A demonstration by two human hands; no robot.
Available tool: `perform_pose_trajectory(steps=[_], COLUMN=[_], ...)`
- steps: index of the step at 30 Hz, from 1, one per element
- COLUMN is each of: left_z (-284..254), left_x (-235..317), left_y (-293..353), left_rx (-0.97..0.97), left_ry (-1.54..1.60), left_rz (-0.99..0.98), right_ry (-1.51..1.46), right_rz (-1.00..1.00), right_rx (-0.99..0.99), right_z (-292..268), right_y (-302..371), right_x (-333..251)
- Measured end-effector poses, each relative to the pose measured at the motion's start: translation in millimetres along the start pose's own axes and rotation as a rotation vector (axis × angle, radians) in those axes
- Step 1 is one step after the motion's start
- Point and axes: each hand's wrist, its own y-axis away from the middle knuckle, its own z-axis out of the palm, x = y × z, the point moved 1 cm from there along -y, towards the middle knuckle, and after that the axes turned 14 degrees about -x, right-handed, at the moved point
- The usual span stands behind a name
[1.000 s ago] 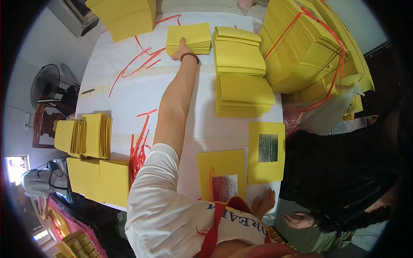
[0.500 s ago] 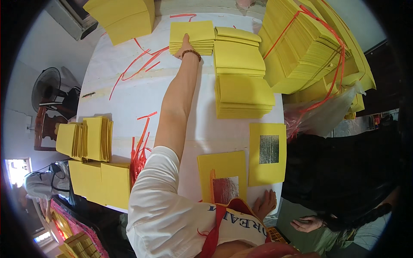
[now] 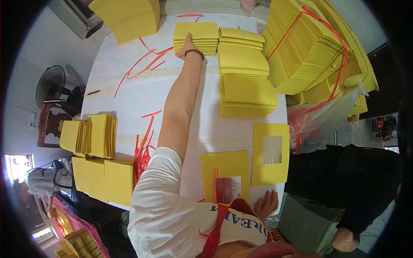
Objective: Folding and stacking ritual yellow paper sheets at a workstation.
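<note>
My left hand (image 3: 187,46), a beaded bracelet at its wrist, reaches far over the table to a stack of folded yellow paper (image 3: 198,30). It grips the near edge of that stack, a finger or thumb lying on top; the other fingers are partly hidden. My right hand (image 3: 266,203) rests on the table's near right edge, fingers apart and holding nothing. Beside it lies a yellow sheet with a silver patch (image 3: 272,149). To the left, partly covered by my apron, is another yellow sheet (image 3: 232,161) with an orange strip and a silver-and-reddish patch.
More yellow paper stacks (image 3: 247,90) run along the right, beside a tall tied bundle (image 3: 297,47). Other stacks stand at far left (image 3: 129,21) and near left (image 3: 88,176). Red plastic strips (image 3: 144,159) lie on the white table (image 3: 129,96). A person in black (image 3: 335,176) is at right.
The view has shifted slightly, moving the scene a little to the right. The nearby person's hand has moved right and down. My hands keep their places.
</note>
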Motion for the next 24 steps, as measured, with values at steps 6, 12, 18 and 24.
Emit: perform_pose_trajectory(steps=[6,12,18,24], left_z=[-7,-20,-67,-154], left_x=[-5,-10,4,12], left_y=[-13,-9,47,80], left_rx=[-0.113,-0.322,-0.177,-0.669], left_ry=[0.068,0.221,-0.103,-0.018], left_rz=[0.099,0.18,0.028,-0.023], right_ry=[-0.003,-0.004,-0.019,-0.073], right_rz=[-0.005,0.007,0.014,-0.07], right_rx=[0.006,0.001,-0.009,0.067], right_z=[0,1,2,7], right_y=[0,1,4,-2], right_x=[-1,1,2,9])
